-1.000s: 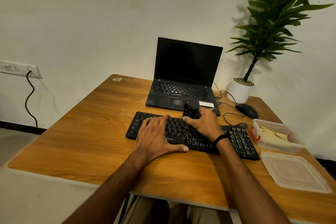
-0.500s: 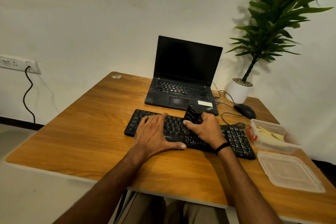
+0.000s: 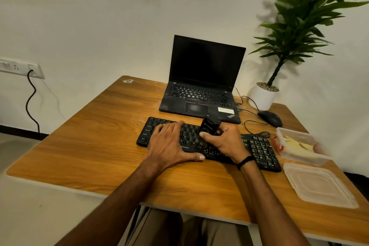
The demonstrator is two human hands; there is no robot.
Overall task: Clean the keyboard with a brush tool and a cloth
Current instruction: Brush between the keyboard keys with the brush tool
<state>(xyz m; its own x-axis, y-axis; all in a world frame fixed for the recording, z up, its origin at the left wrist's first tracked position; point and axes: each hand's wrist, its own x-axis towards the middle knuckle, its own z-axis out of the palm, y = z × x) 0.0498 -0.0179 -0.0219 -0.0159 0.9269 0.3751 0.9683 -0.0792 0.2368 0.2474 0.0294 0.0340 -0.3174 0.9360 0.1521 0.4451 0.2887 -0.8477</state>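
**Brushing Under Way**

We are drawing the brush (image 3: 208, 127) nearer across the keyboard (image 3: 261, 152), right hand (image 3: 227, 142) clamped around the brush, left hand (image 3: 169, 142) flat on the keyboard's left half, fingers spread. The cloth (image 3: 295, 144), seemingly right of it, is waiting.

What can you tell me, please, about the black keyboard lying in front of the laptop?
The keyboard is a black, plastic-looking board with white-lettered keys and a number block at its right end. It lies flat on the wooden table, slightly skewed, before the laptop. The left hand rests flat on its left half; the right hand grips a black brush tool roughly upright over its middle keys. Its front edge shows the letters RONICS.
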